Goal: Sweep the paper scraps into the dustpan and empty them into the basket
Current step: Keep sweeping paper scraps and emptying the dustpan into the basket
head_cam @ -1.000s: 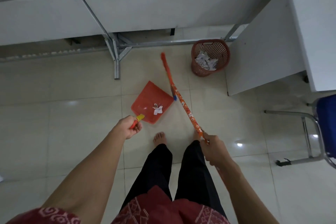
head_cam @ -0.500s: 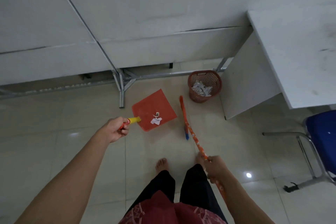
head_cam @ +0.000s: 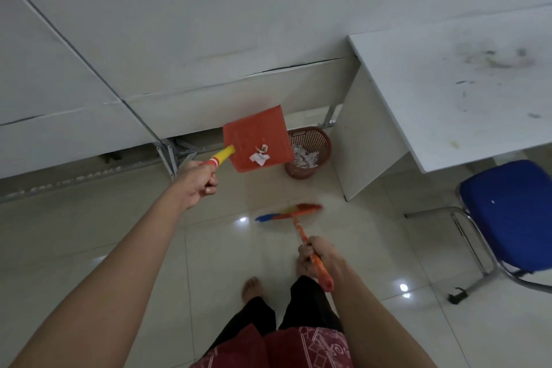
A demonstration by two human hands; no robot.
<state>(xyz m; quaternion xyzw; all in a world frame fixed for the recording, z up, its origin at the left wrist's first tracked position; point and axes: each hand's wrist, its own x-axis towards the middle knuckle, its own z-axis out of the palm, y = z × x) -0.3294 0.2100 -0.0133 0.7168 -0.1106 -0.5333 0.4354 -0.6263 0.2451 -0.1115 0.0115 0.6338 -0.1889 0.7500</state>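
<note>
A person's left hand (head_cam: pixel 198 181) is gripping the yellow handle of a red dustpan (head_cam: pixel 257 134), fingers curled tight round it, and is holding the pan roughly level above the tiled floor, seemingly so that the paper scraps (head_cam: pixel 260 155) lying toward its near right corner are not sliding off. The pan's right edge is overlapping the rim of the red basket (head_cam: pixel 321 140), which is standing far off on the floor beside the white desk (head_cam: pixel 448 98) and already has crumpled paper in it; tipping looks to be the step at hand. The right hand (head_cam: pixel 318 254) is clasping the broom (head_cam: pixel 288 212) by its orange stick, fingers wrapped round, holding its head low on the near side of the basket, out of the pan's way. A blue chair (head_cam: pixel 507 212) is standing at right.
</note>
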